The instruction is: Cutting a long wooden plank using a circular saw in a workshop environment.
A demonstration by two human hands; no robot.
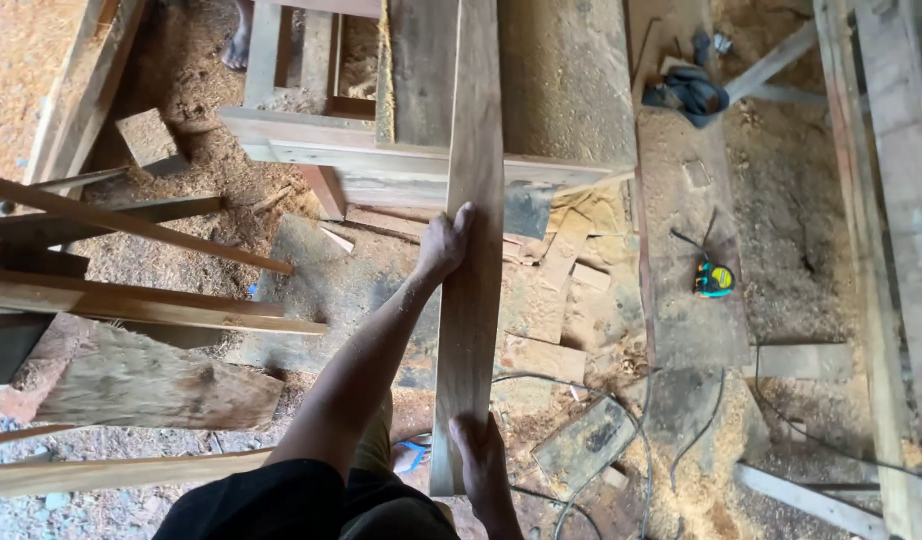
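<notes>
Head view: plank [471, 250] between left hand [443, 245] and right hand [481, 460].

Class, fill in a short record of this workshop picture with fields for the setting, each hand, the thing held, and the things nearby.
Setting: sawdust-covered workshop floor strewn with timber offcuts
Left hand: grips the left edge of the long pale wooden plank, about midway along
Right hand: holds the plank's near end
Plank: runs away from the person, over a wooden bench frame
Nearby: yellow and teal tape measure to the right; dark blue cloth bundle beyond it; grey cables on the floor
</notes>
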